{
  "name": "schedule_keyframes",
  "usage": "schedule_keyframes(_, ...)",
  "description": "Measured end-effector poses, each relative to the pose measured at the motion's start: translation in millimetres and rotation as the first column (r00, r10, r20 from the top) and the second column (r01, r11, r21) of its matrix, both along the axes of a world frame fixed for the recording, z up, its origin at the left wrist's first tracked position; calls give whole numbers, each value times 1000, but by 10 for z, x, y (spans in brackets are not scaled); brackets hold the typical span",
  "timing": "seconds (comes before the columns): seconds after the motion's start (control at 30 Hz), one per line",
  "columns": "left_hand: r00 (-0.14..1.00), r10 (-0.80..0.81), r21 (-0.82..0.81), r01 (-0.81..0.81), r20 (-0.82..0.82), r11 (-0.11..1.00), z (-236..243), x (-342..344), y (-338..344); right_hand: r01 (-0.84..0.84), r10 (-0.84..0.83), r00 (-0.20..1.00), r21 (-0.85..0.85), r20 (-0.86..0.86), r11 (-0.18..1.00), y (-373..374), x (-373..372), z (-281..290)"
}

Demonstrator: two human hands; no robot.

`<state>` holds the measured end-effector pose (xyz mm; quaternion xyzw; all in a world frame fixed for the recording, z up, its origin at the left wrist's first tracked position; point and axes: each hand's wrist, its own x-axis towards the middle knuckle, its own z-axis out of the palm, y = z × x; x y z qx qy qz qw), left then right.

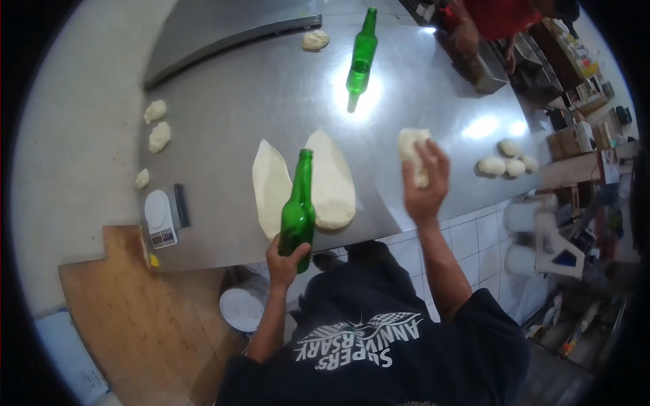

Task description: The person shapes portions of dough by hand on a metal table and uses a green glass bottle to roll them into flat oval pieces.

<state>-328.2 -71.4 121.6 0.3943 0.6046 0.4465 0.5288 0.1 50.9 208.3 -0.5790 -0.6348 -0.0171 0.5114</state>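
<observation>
My left hand (pixel 283 262) is wrapped round the lower end of a green glass bottle (pixel 299 210), whose neck points away from me. The bottle lies across the edges of two long flattened pieces of dough, the left dough sheet (pixel 269 179) and the wider right dough sheet (pixel 330 183). Farther right, my right hand (pixel 426 186) is over a smaller, thicker dough piece (pixel 412 141) with its fingers extended. The hand covers part of that piece, and whether it presses on it I cannot tell.
On the metal table (pixel 223 128) a second green bottle (pixel 362 57) stands at the back. Dough balls (pixel 492 165) cluster at the right; a dough lump (pixel 315 40) sits far back. By the left edge are more lumps (pixel 159 137) and a white scale (pixel 159 213). Another person (pixel 491 20) is beyond.
</observation>
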Motion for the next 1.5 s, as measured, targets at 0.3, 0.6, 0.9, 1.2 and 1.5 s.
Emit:
schedule_keyframes(0.3, 783, -223, 101, 341, -581, 935, 415, 1296, 1083, -201, 126, 979, -699, -157, 686, -279, 587, -1156)
schedule_keyframes(0.6, 384, 8, 273, 640, -923, 718, -444, 2043, 1318, -84, 218, 926, -397, 308, 914, -9, 717, -1511)
schedule_keyframes(0.9, 468, -208, 2, 409, -859, 913, -443, 2140, 3117, -21, 134, 990, -865, 53, 501, 1899, 497, -1342)
schedule_keyframes(1.2, 411, 180, 365, 431, -894, 826, -736, 2186, 2663, -172, 269, 891, -276, 365, 946, 1483, 745, -1572)
schedule_keyframes(1.5, 479, -368, -239, 309, -797, 920, -88, 1999, 3626, -173, 379, 912, -690, 157, 703, 2182, 686, -1175)
